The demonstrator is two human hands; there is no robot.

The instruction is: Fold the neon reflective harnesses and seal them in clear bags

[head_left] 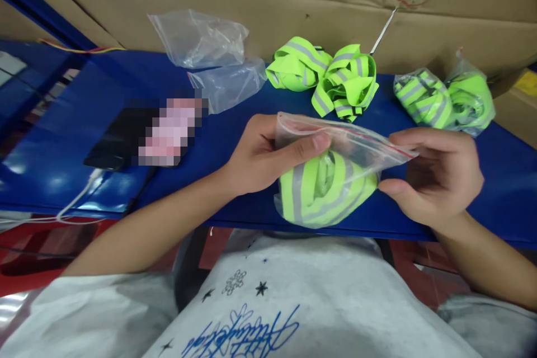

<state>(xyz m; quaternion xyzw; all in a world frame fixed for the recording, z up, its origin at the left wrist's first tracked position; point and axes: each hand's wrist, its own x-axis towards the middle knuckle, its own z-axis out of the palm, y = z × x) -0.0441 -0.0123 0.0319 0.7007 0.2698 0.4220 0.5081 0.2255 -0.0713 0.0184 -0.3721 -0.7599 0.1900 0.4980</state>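
Note:
A clear zip bag [361,148] with a folded neon-green reflective band [325,190] inside hangs over the near edge of the blue table [84,140]. My left hand [268,154] pinches the bag's top left, thumb pressed on the seal. My right hand [436,176] pinches the right end of the red-lined seal. Both hands are closed on the bag.
Two loose neon-green bands [331,75] lie behind the bag. Two bagged bands [444,98] sit at the right. Empty clear bags [210,53] lie at the back left, a dark phone [121,140] with a white cable [79,196] at the left. Cardboard [268,5] backs the table.

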